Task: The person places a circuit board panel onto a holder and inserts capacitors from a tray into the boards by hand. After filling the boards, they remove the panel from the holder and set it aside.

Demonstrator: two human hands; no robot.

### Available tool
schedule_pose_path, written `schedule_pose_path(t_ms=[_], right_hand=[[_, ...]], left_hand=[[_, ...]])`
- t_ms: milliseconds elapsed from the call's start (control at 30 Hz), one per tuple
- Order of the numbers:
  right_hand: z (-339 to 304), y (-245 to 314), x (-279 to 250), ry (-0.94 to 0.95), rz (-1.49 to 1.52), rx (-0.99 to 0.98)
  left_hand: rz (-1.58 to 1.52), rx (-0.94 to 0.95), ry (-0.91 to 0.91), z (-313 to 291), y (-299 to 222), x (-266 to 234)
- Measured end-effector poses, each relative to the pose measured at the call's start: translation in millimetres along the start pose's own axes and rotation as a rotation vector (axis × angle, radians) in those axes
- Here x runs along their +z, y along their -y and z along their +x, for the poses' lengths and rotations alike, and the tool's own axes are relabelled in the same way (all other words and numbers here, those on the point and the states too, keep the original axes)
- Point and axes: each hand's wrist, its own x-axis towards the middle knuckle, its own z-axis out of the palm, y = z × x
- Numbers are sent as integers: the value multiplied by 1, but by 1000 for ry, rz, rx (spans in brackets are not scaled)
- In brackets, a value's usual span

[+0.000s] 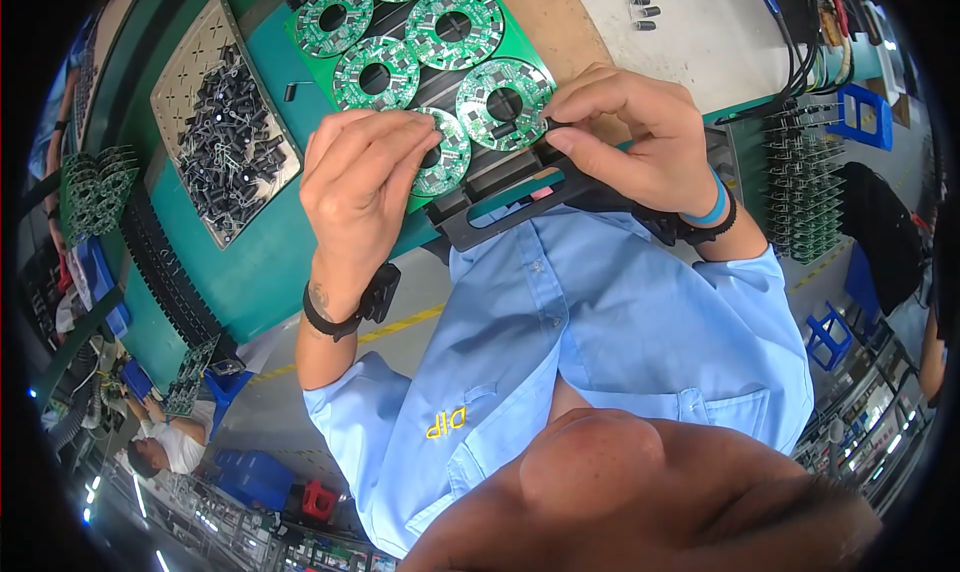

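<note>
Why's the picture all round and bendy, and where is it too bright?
In the head view, the fisheye lens bends straight edges near the rim, and the corners go black; bright lamps glare at lower left and lower right; the round green boards look fairly sharp.

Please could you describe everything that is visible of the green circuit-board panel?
The green circuit-board panel runs past the picture's top edge. It shows six round, ring-like boards, each with a central hole and crowded with small dark and pale components; dark material shows through the openings. The left hand covers its lower left, and the right hand is at its lower right; whether either touches it is unclear.
</note>
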Motion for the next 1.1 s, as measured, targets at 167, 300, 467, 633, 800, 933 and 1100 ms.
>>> schedule_pose_path(t_ms=[167,300,467,633,800,933,1100], right_hand=[[5,4,-1,18,-34,25],[10,7,-2,42,-100,-36],[15,20,4,123,-233,-8],[16,20,15,126,-357,-147],[15,18,18,72,-508,-225],[19,19,24,99,-506,-259],[17,18,26,87,-541,-256]], left_hand=[[83,57,-8,-5,2,2],[168,41,23,-6,0,0],[290,110,117,-6,-6,-9],[195,66,132,-7,-7,-16],[74,-167,6,20,24,-40],[570,-130,81,16,75,-56],[656,-165,155,10,85,-44]])
